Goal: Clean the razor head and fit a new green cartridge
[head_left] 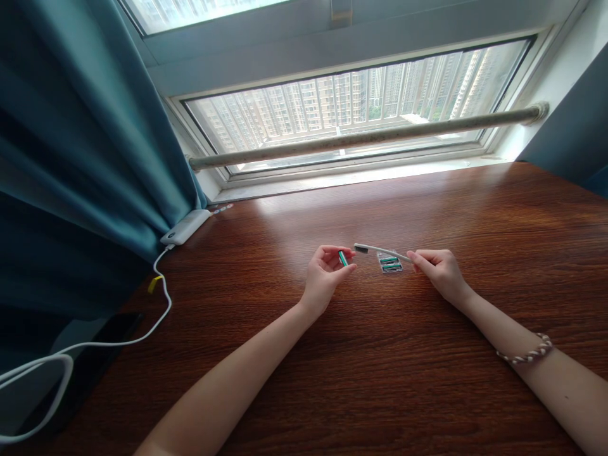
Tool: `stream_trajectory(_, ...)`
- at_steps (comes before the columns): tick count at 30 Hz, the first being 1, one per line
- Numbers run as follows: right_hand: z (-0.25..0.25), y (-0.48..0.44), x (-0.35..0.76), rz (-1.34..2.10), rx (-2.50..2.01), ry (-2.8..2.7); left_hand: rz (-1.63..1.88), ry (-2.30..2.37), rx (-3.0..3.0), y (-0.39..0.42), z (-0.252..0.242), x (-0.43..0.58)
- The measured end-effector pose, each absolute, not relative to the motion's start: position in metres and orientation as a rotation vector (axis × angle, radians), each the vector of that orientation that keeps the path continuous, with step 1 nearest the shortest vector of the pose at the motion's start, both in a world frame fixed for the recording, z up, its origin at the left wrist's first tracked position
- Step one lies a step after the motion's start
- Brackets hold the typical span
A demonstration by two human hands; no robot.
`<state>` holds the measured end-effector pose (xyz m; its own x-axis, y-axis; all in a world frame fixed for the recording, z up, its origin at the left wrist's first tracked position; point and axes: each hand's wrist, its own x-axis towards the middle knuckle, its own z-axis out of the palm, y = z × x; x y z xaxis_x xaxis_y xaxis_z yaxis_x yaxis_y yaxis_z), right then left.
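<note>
My left hand holds a small razor cartridge, striped green, white and dark, between thumb and fingers. In my right hand is the handle end of a white toothbrush. Its head, with dark bristles facing down, points left and hovers just right of my left fingertips, apart from the cartridge. Behind the toothbrush handle, a small clear plastic case lies on the table, with more green and dark razor cartridges in it. The handle covers part of the case.
The brown wooden table reaches to the window sill. At the left, a white power strip or adapter lies by the blue curtain, its white cable running down the left side. A pale rail crosses the window.
</note>
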<state>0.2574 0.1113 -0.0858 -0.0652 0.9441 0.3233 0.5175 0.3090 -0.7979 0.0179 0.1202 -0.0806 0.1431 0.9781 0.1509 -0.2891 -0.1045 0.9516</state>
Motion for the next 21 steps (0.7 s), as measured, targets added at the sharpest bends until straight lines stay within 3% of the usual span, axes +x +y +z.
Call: stream_trajectory(21, -0.0857, 0.1107, 0.2561, 0.615, -1.311, -1.743, 1.245, 0.832, 1.137, 0.1197, -0.0829, 0.0175)
